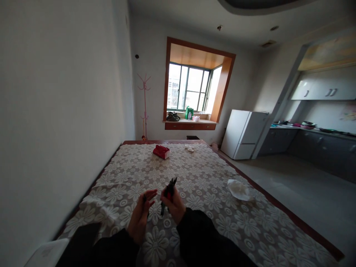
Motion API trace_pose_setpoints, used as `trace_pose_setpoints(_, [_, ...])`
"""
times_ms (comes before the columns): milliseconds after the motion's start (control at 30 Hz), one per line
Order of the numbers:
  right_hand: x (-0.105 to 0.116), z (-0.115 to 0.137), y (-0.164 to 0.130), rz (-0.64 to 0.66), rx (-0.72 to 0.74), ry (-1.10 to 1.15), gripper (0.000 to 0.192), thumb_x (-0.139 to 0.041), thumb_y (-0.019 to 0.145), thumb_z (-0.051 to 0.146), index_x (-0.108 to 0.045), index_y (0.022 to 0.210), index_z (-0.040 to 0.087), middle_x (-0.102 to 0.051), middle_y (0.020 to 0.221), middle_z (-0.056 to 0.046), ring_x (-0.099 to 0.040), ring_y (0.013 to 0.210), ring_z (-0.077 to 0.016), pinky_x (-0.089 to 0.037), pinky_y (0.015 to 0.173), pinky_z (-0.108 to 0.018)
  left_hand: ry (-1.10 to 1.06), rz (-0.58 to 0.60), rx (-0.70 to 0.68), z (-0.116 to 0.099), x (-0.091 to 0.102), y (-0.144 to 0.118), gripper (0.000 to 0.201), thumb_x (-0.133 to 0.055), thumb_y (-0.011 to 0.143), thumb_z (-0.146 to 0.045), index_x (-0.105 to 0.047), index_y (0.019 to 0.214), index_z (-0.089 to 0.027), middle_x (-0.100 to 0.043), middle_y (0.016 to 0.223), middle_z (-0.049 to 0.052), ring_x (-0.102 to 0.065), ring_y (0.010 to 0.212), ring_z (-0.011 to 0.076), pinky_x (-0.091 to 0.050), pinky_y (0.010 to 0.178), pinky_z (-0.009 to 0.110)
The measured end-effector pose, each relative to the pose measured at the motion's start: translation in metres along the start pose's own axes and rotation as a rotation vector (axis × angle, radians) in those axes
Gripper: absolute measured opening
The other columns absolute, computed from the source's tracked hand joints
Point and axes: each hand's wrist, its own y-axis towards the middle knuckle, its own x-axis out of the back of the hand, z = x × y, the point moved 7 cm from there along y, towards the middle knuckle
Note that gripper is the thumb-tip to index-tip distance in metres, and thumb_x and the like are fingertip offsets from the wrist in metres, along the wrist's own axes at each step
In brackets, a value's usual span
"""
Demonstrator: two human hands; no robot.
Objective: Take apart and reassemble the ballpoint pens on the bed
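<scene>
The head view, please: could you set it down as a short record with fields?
Surface: table under a floral lace cloth
Left hand: open, palm turned toward the right hand, a small dark item against its fingers
Right hand: closed on a bundle of dark pens with some red
On the cloth: red box at the far end, white crumpled tissue to the right
Background: window, white fridge

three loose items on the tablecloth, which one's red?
The box at the far end, left of centre. The small scrap beside it and the crumpled tissue at right are white.
</scene>
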Motion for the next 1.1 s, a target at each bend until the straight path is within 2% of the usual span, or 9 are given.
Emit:
trace_pose_setpoints(133, [-0.032,-0.018,-0.011,0.045,0.075,-0.154,0.05,-0.058,0.083,0.031,-0.04,0.129,0.029,-0.058,0.115,-0.006,-0.056,0.108,-0.0242,-0.049,0.093,-0.04,0.029,0.028,0.062,-0.002,-0.002,-0.002,0.05,-0.063,0.081,-0.047,-0.055,0.124,-0.024,-0.052,0.138,0.009,-0.042,0.133,0.027,-0.029,0.115,0.04])
trace_pose_setpoints(300, [-0.05,-0.033,-0.02,0.259,0.021,-0.342,0.066,-0.06,0.08,0.026,-0.033,0.14,0.025,-0.049,0.134,-0.013,-0.049,0.122,-0.0347,-0.044,0.101,-0.052,0.165,0.081,-0.021,-0.016,-0.008,-0.003,0.059,-0.081,0.061,-0.034,-0.06,0.115,-0.023,-0.059,0.126,0.011,-0.05,0.123,0.0317,-0.037,0.107,0.044])
trace_pose_setpoints(400, [-0.053,-0.023,-0.02,0.344,0.073,-0.405,0.055,-0.061,0.077,0.018,-0.046,0.13,0.025,-0.052,0.13,-0.011,-0.051,0.12,-0.0308,-0.044,0.101,-0.048,0.22,0.07,-0.083,-0.025,-0.01,-0.006,0.026,-0.077,0.066,-0.035,-0.063,0.084,-0.021,-0.064,0.113,0.011,-0.056,0.114,0.0299,-0.043,0.1,0.042])
trace_pose_setpoints(533, [-0.06,-0.016,-0.022,0.451,0.084,-0.365,0.06,-0.059,0.075,0.014,-0.045,0.132,0.023,-0.054,0.128,-0.009,-0.05,0.122,-0.0272,-0.045,0.101,-0.044,0.272,0.039,-0.118,-0.03,-0.01,-0.009,0.016,-0.067,0.076,-0.036,-0.059,0.074,-0.022,-0.07,0.094,0.008,-0.06,0.109,0.027,-0.039,0.104,0.045])
trace_pose_setpoints(667, [-0.062,-0.008,-0.025,0.413,0.128,-0.324,0.071,-0.06,0.074,0.015,-0.034,0.14,0.02,-0.044,0.14,-0.013,-0.04,0.132,-0.0278,-0.039,0.107,-0.047,0.34,-0.062,-0.144,-0.03,0.0,-0.006,0.014,-0.069,0.075,-0.031,-0.06,0.077,-0.022,-0.071,0.089,0.006,-0.064,0.098,0.0236,-0.038,0.105,0.045])
trace_pose_setpoints(800, [-0.057,-0.009,-0.025,0.339,0.04,-0.38,0.071,-0.057,0.069,0.01,-0.036,0.136,0.019,-0.051,0.131,-0.012,-0.047,0.125,-0.0265,-0.039,0.107,-0.046,0.26,-0.11,-0.025,-0.018,0.008,-0.002,0.025,-0.073,0.071,-0.037,-0.057,0.074,-0.019,-0.07,0.091,0.008,-0.066,0.088,0.0221,-0.052,0.083,0.036])
trace_pose_setpoints(933, [-0.046,-0.012,-0.024,0.217,0.0,-0.257,0.067,-0.05,0.065,0.006,-0.037,0.129,0.022,-0.048,0.133,-0.01,-0.045,0.128,-0.0242,-0.04,0.106,-0.046,0.235,-0.301,-0.053,-0.018,0.024,-0.006,0.029,-0.071,0.074,-0.041,-0.05,0.075,-0.021,-0.059,0.06,-0.003,-0.057,0.054,0.0116,-0.047,0.054,0.023])
trace_pose_setpoints(1000, [-0.044,-0.015,-0.024,0.196,-0.021,-0.169,0.066,-0.048,0.064,0.006,-0.036,0.126,0.023,-0.046,0.132,-0.009,-0.046,0.127,-0.0233,-0.044,0.102,-0.044,0.287,-0.31,-0.035,-0.015,0.027,-0.005,0.031,-0.073,0.072,-0.042,-0.05,0.073,-0.021,-0.051,0.052,-0.007,-0.049,0.045,0.0088,-0.041,0.047,0.021])
trace_pose_setpoints(1100, [-0.044,-0.014,-0.024,0.18,-0.029,-0.152,0.064,-0.048,0.064,0.008,-0.037,0.125,0.024,-0.048,0.127,-0.008,-0.049,0.123,-0.0221,-0.045,0.1,-0.044,0.353,-0.241,0.023,-0.009,0.025,0.0,0.033,-0.074,0.07,-0.044,-0.053,0.068,-0.019,-0.052,0.051,-0.005,-0.049,0.046,0.0094,-0.039,0.046,0.021])
